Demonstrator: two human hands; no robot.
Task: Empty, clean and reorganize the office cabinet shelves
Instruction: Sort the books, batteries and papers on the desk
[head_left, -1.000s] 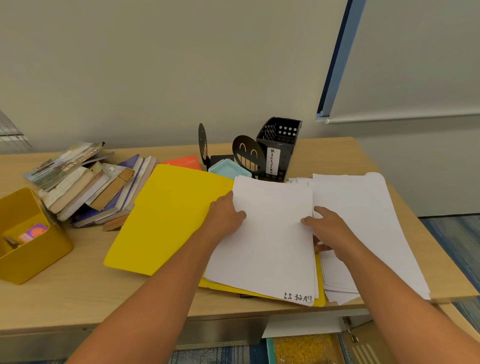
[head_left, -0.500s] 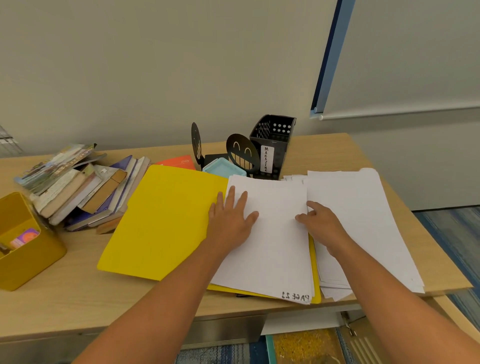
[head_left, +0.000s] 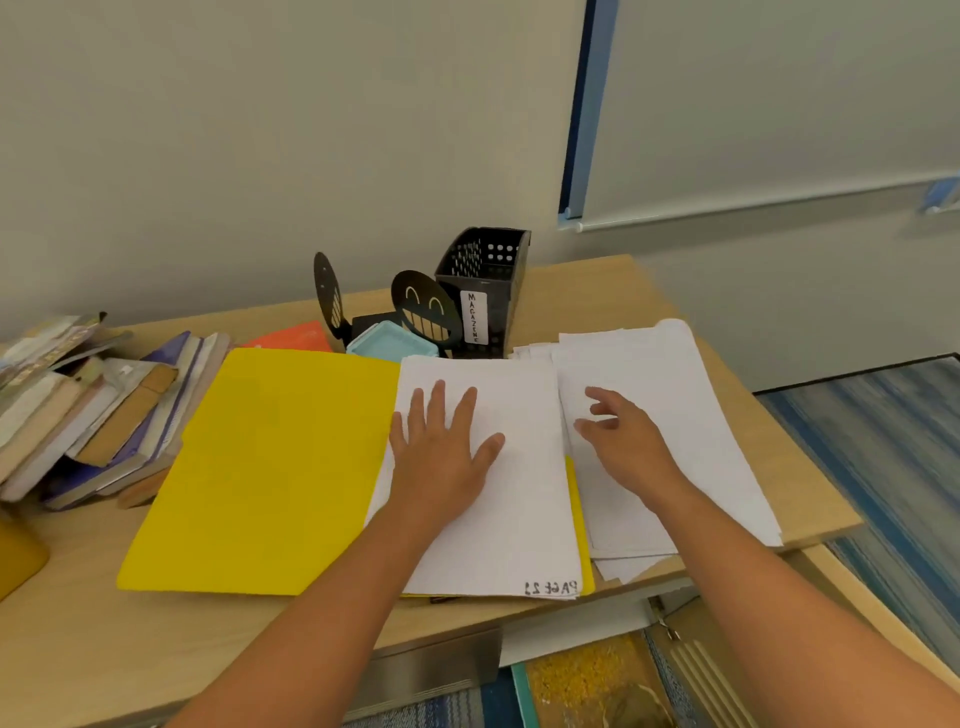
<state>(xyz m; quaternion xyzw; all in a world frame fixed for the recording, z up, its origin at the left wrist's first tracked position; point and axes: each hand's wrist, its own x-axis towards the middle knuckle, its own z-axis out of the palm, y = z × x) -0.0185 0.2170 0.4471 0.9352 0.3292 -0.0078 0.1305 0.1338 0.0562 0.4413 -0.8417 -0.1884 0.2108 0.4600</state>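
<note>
At centre frame I see the stack of white paper sheets (head_left: 498, 467) lying on the open yellow card folder (head_left: 270, 467) on the pale wooden surface (head_left: 67, 649); my left hand (head_left: 441, 462) presses flat on it, fingers spread; my right hand (head_left: 623, 447), grip loosely open, hovers over the second white paper pile (head_left: 675, 395) right of it; tilted books (head_left: 88, 405) lie at left.

A light wooden desk (head_left: 649, 291) stands against a plain pale wall (head_left: 260, 130). To the right, a white roller blind (head_left: 779, 93) hangs beside a blue window frame (head_left: 582, 104). The floor (head_left: 883, 415) on the right has a carpet streaked in blue and grey.
</note>
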